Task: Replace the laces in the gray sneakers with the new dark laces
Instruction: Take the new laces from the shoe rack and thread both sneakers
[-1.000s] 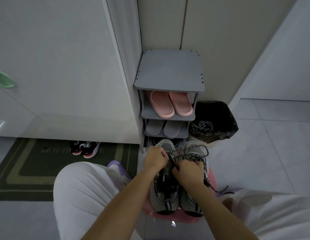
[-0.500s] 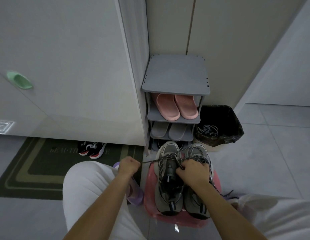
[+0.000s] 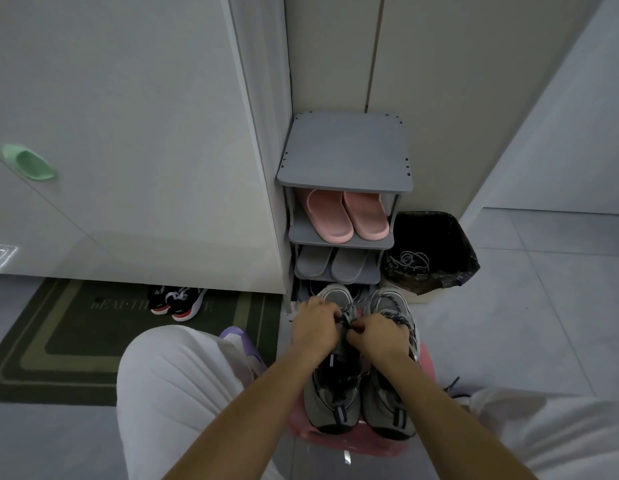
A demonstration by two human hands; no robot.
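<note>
While left hand (image 3: 315, 327) and right hand (image 3: 379, 336) pinch dark lace (image 3: 349, 317) over gray sneakers (image 3: 330, 403) | shoe rack (image 3: 346, 150) beyond | bin (image 3: 467, 265) beside

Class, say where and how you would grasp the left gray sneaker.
Pinch the heel collar of the left gray sneaker from the near side: its heel points toward the person, opening up, while the left hand and right hand crowd the front.

light: we see dim, flat, bluish indoor light, source we cannot tell | glare: small bright patch (image 3: 1, 256) low on the glossy white panel (image 3: 128, 116) | shadow: bin (image 3: 439, 230) and lowest rack (image 3: 346, 150) shelf near black | edges: wide-angle bends straight lines, corners soft | noise: we note grain in dark areas
</note>
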